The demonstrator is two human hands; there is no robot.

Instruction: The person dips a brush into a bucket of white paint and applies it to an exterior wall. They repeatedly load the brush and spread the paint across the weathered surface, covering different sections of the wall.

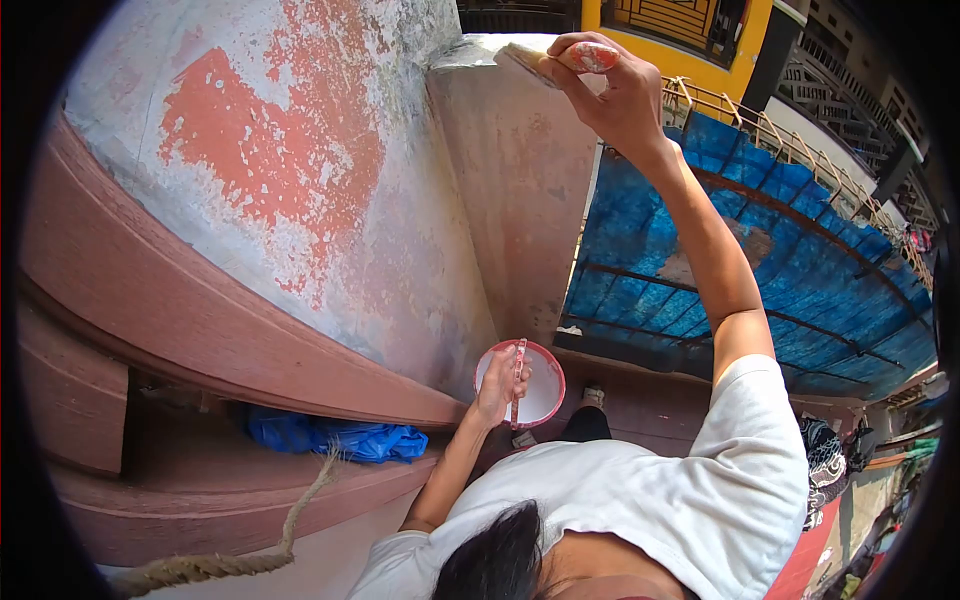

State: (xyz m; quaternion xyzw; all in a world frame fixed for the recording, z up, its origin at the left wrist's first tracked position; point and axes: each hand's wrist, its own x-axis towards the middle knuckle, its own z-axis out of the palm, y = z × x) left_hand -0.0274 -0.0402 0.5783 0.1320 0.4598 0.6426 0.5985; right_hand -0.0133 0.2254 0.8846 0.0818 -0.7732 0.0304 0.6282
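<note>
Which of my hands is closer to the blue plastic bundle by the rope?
Your left hand. It grips the bucket's handle, just right of the blue plastic bundle. Your right hand is farther off, raised with the brush at the wall's top.

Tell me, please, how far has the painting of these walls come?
It looks early. Done: the ledge looks white, at least partly. In hand: the right hand holds the brush at the ledge; the left hand holds the bucket, with white paint in it. Apparently left: the low wall's patchy pink face and the tall wall, flaking around red patches.
</note>
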